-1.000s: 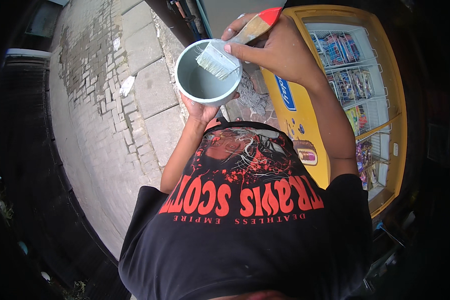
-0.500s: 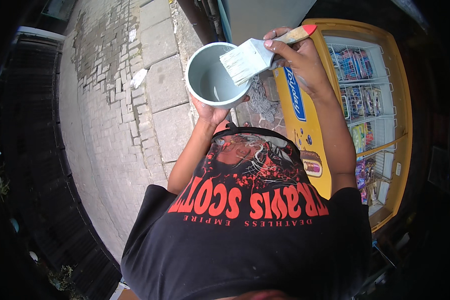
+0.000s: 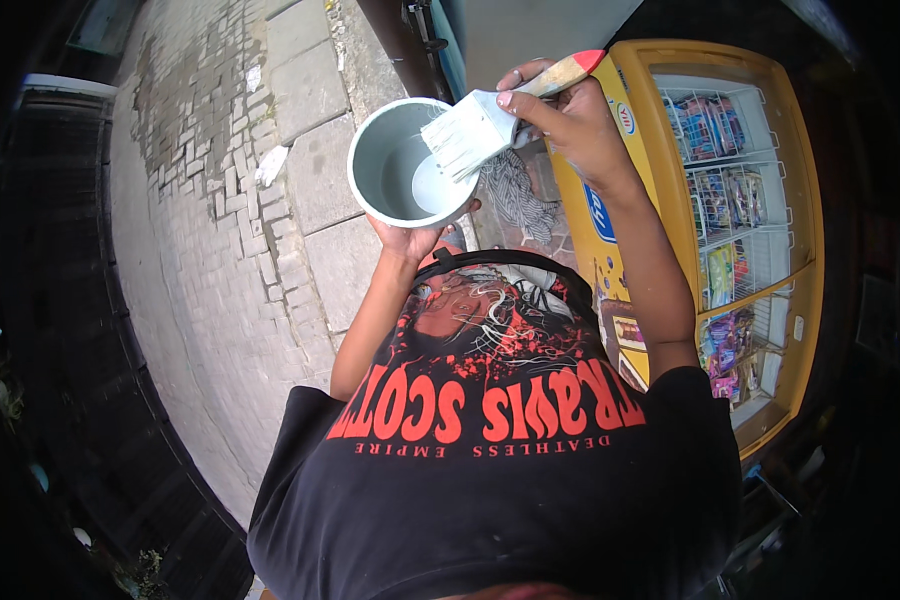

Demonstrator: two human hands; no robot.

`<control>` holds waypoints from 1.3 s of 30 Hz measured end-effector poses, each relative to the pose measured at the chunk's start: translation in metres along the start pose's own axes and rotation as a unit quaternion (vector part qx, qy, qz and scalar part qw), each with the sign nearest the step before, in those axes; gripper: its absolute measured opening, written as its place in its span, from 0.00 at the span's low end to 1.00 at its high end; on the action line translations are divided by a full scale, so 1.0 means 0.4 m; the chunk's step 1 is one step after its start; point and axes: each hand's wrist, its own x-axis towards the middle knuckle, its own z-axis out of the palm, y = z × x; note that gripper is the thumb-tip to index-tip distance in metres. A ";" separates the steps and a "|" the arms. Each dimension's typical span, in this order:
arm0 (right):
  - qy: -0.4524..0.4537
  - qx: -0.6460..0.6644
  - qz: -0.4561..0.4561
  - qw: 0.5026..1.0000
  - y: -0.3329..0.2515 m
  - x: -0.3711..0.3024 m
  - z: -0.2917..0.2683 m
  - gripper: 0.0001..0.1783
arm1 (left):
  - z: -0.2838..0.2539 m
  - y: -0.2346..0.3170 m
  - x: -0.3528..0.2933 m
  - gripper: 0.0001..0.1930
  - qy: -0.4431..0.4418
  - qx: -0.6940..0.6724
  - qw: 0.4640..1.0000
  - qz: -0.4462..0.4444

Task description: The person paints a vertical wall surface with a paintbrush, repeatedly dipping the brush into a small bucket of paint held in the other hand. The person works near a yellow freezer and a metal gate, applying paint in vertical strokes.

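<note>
My left hand is closed round the lower side of a pale grey-green paint pot, its fingers partly hidden beneath. The pot is tilted so its inside shows, with whitish paint at the bottom. In my right hand is a wide paintbrush, gripped near the ferrule, its wooden handle with a red tip pointing up and right. White paint coats the bristles, which hang over the pot's right rim; I cannot tell whether they touch it.
To the right stands a yellow chest freezer with wire baskets of colourful packets. A striped cloth lies on the tiles beyond the pot. Paving runs along the left, beside a dark slatted gate.
The pot and brush have shifted slightly left in view. The pot now tips more toward me, showing more of its bottom. Both hands keep their hold.
</note>
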 end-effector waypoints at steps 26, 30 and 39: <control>0.014 -0.007 -0.029 0.999 0.040 0.108 0.240 0.11 | -0.061 0.207 0.039 0.47 -0.016 0.033 0.998 -0.049; 0.025 -0.015 -0.030 0.999 0.041 0.103 0.235 0.11 | -0.061 0.203 0.054 0.48 0.015 0.047 0.998 -0.044; 0.037 -0.019 -0.055 0.998 0.066 0.111 0.236 0.11 | -0.091 0.190 0.069 0.47 0.027 0.053 0.998 -0.030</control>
